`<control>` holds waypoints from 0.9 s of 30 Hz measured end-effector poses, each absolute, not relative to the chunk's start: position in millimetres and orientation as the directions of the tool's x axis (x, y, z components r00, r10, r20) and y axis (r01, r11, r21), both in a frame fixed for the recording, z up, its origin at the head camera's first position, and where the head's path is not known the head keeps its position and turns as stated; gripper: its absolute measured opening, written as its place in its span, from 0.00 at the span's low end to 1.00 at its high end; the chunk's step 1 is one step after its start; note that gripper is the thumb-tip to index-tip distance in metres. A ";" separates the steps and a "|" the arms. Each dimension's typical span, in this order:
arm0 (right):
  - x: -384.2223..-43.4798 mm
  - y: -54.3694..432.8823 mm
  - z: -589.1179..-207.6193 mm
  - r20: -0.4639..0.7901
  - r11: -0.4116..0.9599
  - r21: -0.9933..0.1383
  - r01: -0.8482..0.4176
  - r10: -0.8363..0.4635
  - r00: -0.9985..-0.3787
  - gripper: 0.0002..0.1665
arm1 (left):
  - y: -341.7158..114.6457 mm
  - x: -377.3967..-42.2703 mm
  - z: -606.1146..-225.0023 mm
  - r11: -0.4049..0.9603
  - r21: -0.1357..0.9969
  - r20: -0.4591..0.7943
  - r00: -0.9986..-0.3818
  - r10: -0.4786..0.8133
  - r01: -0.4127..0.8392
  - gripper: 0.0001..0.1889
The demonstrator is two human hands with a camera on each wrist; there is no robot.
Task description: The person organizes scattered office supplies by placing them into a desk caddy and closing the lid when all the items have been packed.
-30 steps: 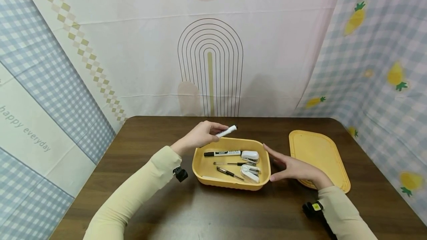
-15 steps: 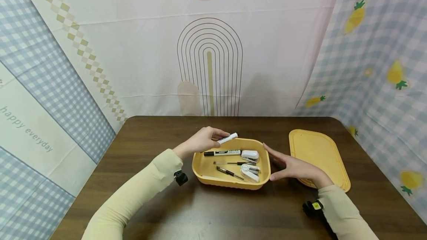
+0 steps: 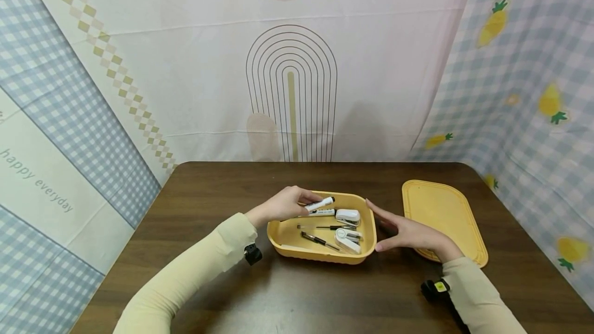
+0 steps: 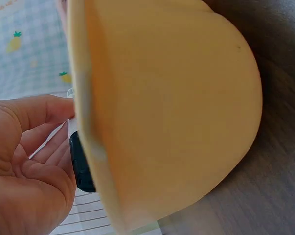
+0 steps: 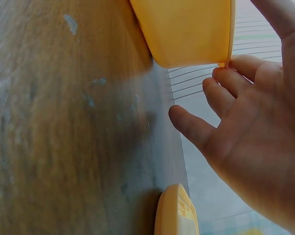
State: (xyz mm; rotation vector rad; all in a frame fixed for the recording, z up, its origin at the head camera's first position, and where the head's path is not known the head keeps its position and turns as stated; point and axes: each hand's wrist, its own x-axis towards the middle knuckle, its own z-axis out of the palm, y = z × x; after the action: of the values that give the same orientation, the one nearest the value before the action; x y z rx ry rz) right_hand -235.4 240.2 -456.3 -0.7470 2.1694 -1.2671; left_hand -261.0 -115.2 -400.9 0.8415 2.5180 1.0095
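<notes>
My left hand (image 3: 284,205) pinches a white marker (image 3: 325,202), tilted over the back left part of a yellow plastic box (image 3: 315,257). A dark end (image 4: 82,166) of the marker shows beside the box wall (image 4: 171,107) in the left wrist view. Below it in the box lies another white marker (image 3: 325,212), partly hidden by the hand. Two small white staplers (image 3: 348,216) and two black-and-clear pens (image 3: 317,240) lie there too. My right hand (image 3: 408,233) touches the box's right side, its thumb and index finger spread apart.
A yellow lid (image 3: 441,215) lies flat on the dark wooden table (image 3: 297,298), right of the box and partly behind the right forearm. Patterned cloth (image 3: 199,76) hangs at the back and both sides.
The left hand has come down toward the box with the marker, which now sits lower and closer to the marker inside. The right hand and the box have stayed in place.
</notes>
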 end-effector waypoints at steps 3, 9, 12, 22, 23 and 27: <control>-235.6 240.2 -456.8 -0.150 0.411 -0.888 -0.204 -0.680 -0.718 0.62 | -114.4 -260.9 -402.8 0.583 0.695 -0.055 -0.777 0.627 0.421 0.23; -235.6 240.1 -457.4 -0.153 0.414 -0.888 -0.199 -0.675 -0.722 0.62 | -112.9 -259.1 -407.3 0.579 0.682 -0.044 -0.764 0.643 0.448 0.24; -235.2 240.1 -457.7 -0.156 0.415 -0.888 -0.197 -0.675 -0.721 0.62 | -112.5 -258.6 -410.2 0.570 0.685 -0.044 -0.755 0.654 0.454 0.24; -235.2 240.0 -456.8 -0.164 0.417 -0.890 -0.185 -0.671 -0.723 0.63 | -114.0 -255.4 -412.9 0.563 0.697 -0.063 -0.744 0.665 0.443 0.23; -235.4 240.2 -456.8 -0.168 0.417 -0.891 -0.179 -0.669 -0.724 0.63 | -114.4 -255.1 -412.8 0.561 0.702 -0.065 -0.745 0.664 0.439 0.23; -235.7 240.2 -457.1 -0.164 0.413 -0.892 -0.186 -0.676 -0.719 0.63 | -116.7 -255.1 -411.9 0.539 0.725 -0.060 -0.742 0.668 0.427 0.24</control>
State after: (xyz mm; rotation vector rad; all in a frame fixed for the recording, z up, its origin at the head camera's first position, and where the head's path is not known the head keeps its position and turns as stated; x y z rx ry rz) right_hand -235.7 240.2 -457.1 -0.7294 2.1639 -1.2723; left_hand -255.1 -116.7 -411.9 0.9048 2.4506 1.0225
